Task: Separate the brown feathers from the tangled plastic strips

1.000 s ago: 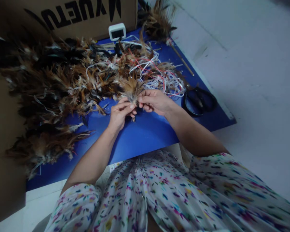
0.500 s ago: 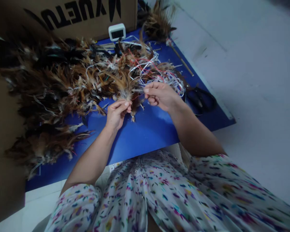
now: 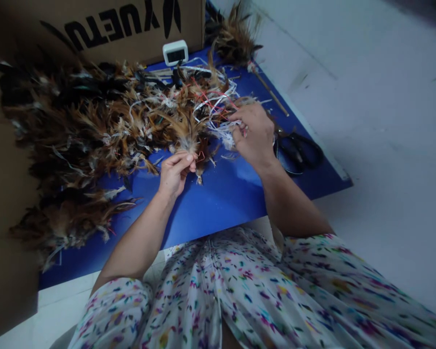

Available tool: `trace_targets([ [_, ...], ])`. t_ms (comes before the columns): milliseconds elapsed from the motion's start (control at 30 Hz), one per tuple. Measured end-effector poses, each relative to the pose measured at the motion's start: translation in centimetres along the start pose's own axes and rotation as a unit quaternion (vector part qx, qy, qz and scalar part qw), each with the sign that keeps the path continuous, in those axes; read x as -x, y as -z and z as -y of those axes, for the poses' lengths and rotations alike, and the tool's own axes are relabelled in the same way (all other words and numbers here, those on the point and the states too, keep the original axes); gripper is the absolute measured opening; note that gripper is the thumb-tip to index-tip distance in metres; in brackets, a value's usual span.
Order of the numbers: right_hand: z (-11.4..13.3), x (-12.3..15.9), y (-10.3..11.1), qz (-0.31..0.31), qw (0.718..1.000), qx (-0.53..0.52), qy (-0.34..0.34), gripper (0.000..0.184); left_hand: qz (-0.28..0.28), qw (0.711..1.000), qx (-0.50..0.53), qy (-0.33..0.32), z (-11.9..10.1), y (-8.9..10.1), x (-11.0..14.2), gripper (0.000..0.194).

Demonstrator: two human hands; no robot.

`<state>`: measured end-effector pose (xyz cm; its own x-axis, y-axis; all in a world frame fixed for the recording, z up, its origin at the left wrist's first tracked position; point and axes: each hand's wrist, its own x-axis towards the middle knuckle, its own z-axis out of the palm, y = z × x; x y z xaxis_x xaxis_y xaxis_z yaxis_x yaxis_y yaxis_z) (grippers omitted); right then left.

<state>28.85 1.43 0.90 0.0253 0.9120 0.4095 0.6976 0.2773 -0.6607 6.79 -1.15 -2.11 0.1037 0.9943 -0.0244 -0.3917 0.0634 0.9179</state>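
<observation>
My left hand is closed in a pinch around the base of a small bunch of brown feathers, whose tips fan upward. A short loop of red string sticks out beside its fingertips. To the right, my right hand reaches over a tangle of white ribbon strips, palm down. Its thumb and forefinger are curved with a gap between them, and I see nothing held there. Some fingertips are hidden among the strips.
Heaped brown and black feathers cover the blue table's left and back. Black-handled scissors lie right of my right hand. A small white digital device stands before a cardboard box. A feather duster with a stick lies at the back right.
My right hand has moved away from the feather bunch, rightward to the ribbon tangle, and its pinch has opened. My left hand stays in place with the feathers.
</observation>
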Motion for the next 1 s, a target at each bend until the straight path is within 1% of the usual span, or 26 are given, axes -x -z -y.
trace_targets([
  [67, 1.5, 0.7, -0.4, 0.052, 0.992, -0.114, -0.013, 0.015, 0.001, 1.000, -0.003, 0.002, -0.1, 0.0, 0.1, 0.020],
  [100, 2.2, 1.0, -0.7, 0.091, 0.979, -0.182, -0.028, 0.017, 0.004, 1.000, -0.003, 0.004, -0.1, -0.1, 0.1, 0.021],
  [167, 3.3, 1.7, -1.6, 0.169, 0.936, -0.303, -0.067, 0.030, 0.010, 1.000, -0.002, 0.007, -0.2, -0.1, 0.2, 0.021],
  [200, 3.6, 1.9, -2.0, 0.198, 0.913, -0.345, -0.088, 0.035, 0.013, 1.000, 0.000, 0.006, -0.3, -0.2, 0.2, 0.021],
  [233, 3.8, 2.1, -2.4, 0.219, 0.896, -0.372, -0.107, 0.035, 0.016, 1.000, 0.001, 0.005, -0.3, -0.2, 0.2, 0.021],
  [267, 3.8, 2.2, -2.6, 0.230, 0.885, -0.385, -0.123, 0.031, 0.018, 1.000, 0.000, 0.003, -0.3, -0.2, 0.2, 0.021],
  [300, 3.7, 2.2, -2.8, 0.234, 0.881, -0.387, -0.137, 0.025, 0.018, 1.000, -0.001, 0.002, -0.3, -0.2, 0.1, 0.021],
  [367, 3.5, 2.1, -2.7, 0.229, 0.885, -0.377, -0.152, 0.017, 0.016, 1.000, -0.006, 0.000, -0.2, -0.1, 0.1, 0.021],
  [433, 3.2, 1.9, -2.4, 0.220, 0.894, -0.360, -0.149, 0.014, 0.014, 1.000, -0.009, -0.001, -0.2, 0.0, 0.0, 0.021],
  [500, 2.9, 1.7, -2.0, 0.213, 0.910, -0.330, -0.129, 0.012, 0.012, 1.000, -0.008, -0.004, -0.3, 0.0, 0.0, 0.022],
  [600, 2.7, 1.6, -1.4, 0.186, 0.944, -0.261, -0.076, 0.008, 0.004, 1.000, -0.015, -0.009, -0.5, 0.0, -0.1, 0.024],
  [667, 2.8, 1.7, -1.0, 0.174, 0.955, -0.235, -0.054, 0.007, -0.002, 1.000, -0.025, -0.015, -0.5, 0.0, -0.2, 0.024],
  [700, 2.9, 1.8, -0.8, 0.175, 0.955, -0.235, -0.055, 0.008, -0.006, 0.999, -0.033, -0.023, -0.5, 0.1, -0.3, 0.024],
  [800, 3.5, 2.2, -0.1, 0.204, 0.935, -0.277, -0.088, 0.018, -0.013, 0.994, -0.080, -0.071, -0.2, 0.3, -0.5, 0.024],
  [867, 4.1, 2.6, 0.3, 0.225, 0.924, -0.292, -0.102, 0.023, -0.012, 0.983, -0.142, -0.119, 0.0, 0.4, -0.5, 0.021],
  [900, 4.4, 2.7, 0.6, 0.230, 0.928, -0.279, -0.094, 0.023, -0.008, 0.973, -0.180, -0.146, 0.0, 0.5, -0.5, 0.019],
  [933, 4.9, 2.8, 0.8, 0.229, 0.938, -0.248, -0.075, 0.021, -0.003, 0.961, -0.219, -0.170, 0.0, 0.5, -0.4, 0.017],
  [1000, 5.9, 2.9, 1.2, 0.212, 0.966, -0.148, 0.004, 0.017, 0.011, 0.935, -0.288, -0.207, -0.1, 0.5, -0.3, 0.017],
])
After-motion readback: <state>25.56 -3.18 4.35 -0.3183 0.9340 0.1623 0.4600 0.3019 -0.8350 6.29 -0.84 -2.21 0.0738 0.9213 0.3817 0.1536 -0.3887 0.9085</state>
